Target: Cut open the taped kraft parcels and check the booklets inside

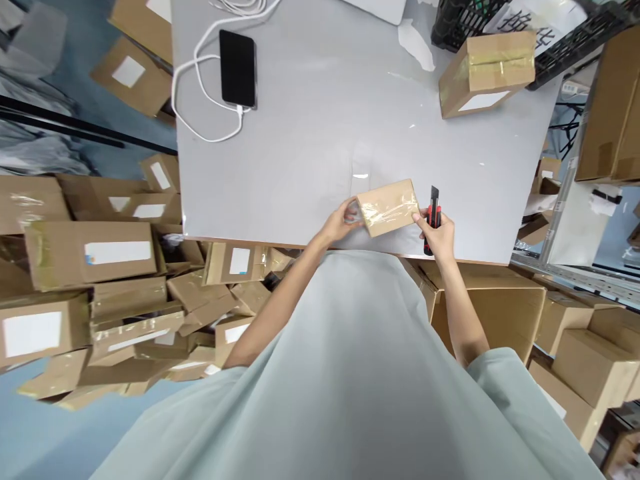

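Note:
A small cardboard box [389, 207] with shiny tape across its top is at the table's front edge, slightly turned. My left hand [344, 220] grips its left end, fingers curled round the side. In my right hand [438, 235] is a black and red box cutter [433, 220], its dark blade pointing away from me. The thumb of that hand also touches the right end of the box. Whether the box rests on the table or is lifted a little, I cannot tell.
On the grey table [310, 133] lie a phone [238, 69] with a white cable [197, 60], a taped carton [487, 73] and a black crate [450, 27]. Cardboard boxes [95, 253] are piled at the left. A large open carton [493, 313] stands below the right front edge.

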Tool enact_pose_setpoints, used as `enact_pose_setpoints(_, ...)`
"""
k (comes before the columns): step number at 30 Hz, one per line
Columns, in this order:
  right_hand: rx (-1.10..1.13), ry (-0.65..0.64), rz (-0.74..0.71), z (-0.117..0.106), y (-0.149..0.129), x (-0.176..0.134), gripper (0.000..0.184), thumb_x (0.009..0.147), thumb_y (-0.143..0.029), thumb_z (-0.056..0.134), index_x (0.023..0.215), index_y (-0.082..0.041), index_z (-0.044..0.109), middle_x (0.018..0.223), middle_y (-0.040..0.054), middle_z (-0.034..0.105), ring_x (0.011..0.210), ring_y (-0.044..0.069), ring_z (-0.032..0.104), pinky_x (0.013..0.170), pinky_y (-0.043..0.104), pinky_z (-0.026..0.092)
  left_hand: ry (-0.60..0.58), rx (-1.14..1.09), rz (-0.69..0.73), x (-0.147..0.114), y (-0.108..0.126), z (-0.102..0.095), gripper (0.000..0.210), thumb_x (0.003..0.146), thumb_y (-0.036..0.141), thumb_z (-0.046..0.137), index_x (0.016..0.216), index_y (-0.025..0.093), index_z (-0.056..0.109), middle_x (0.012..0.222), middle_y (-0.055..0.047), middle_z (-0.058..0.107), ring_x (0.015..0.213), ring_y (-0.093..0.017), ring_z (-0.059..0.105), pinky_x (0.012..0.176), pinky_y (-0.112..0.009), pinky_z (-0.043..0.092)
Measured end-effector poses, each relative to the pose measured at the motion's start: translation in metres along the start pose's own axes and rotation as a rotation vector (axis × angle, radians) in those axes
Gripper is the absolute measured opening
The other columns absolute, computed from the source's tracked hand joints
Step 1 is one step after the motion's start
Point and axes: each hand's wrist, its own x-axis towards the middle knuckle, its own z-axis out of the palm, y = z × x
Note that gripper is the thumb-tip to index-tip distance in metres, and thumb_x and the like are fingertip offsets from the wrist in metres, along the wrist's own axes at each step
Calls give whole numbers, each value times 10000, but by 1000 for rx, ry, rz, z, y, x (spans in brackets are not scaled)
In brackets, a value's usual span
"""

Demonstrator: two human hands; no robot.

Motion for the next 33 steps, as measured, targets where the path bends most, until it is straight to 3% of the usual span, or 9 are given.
enact_pose_setpoints(3,-109,26,-33,-11,-2,1,608,846,-763,754,1102,-212,736,1013,38,743,746,155,651,584,282,631,83,31,48,10,16,19,738,722,411,882,1421,240,722,1212,-115,772,959,-234,738,903,-407,633)
enact_pose_setpoints(8,-163,16,-37,-11,2,-3,567,914,-742,705,1127,-218,739,947,21,715,702,152,634,598,285,639,279,-17,153,-15,69,-2,392,981,499,710,1253,229,794,1238,-93,805,1001,-193,753,887,-311,614)
enact_pose_setpoints(10,-189,18,-49,-9,4,-5,539,955,-709,673,1156,-212,728,964,30,708,699,156,635,614,297,638,296,-47,169,-27,93,-9,350,990,521,733,1149,222,819,1147,-78,818,944,-183,751,853,-293,612)
enact_pose_setpoints(13,-246,9,-50,-8,4,-5,523,1009,-661,625,1220,-190,708,1054,76,718,734,181,661,650,329,641,274,-44,172,-35,116,-8,257,905,418,848,1058,211,830,1124,-75,813,889,-180,745,803,-295,621)
enact_pose_setpoints(18,-587,51,-116,-11,-16,-16,557,1115,-610,483,1434,-182,640,1242,185,722,1055,309,720,914,448,623,241,-63,174,-31,116,-4,206,879,320,852,1045,198,836,1189,-86,798,933,-199,769,841,-323,656)
enact_pose_setpoints(21,-659,35,-168,-9,-35,-38,592,1169,-558,328,1618,-209,492,1339,209,719,1193,349,723,988,470,592,236,-70,179,-30,112,-7,239,890,357,851,1073,203,850,1189,-87,804,954,-210,779,872,-339,665)
enact_pose_setpoints(23,-614,-82,-177,-4,-46,-53,590,1184,-521,266,1677,-237,422,1318,181,751,1139,333,763,940,439,606,238,-82,184,-30,112,-9,249,898,374,850,1081,205,861,1190,-92,810,960,-213,782,893,-350,667)
enact_pose_setpoints(27,-542,-334,-211,15,-58,-71,551,1183,-474,345,1674,-263,479,1199,104,830,979,299,810,897,402,621,252,-97,199,-29,113,-8,253,895,404,865,1055,208,878,1162,-94,822,973,-223,784,921,-365,666)
enact_pose_setpoints(33,-778,-426,-229,37,-72,-69,619,1178,-372,380,1778,-220,395,1165,125,865,985,325,822,923,409,600,250,-123,203,-27,112,-8,241,871,398,885,1032,220,893,1127,-72,841,976,-225,782,934,-367,661)
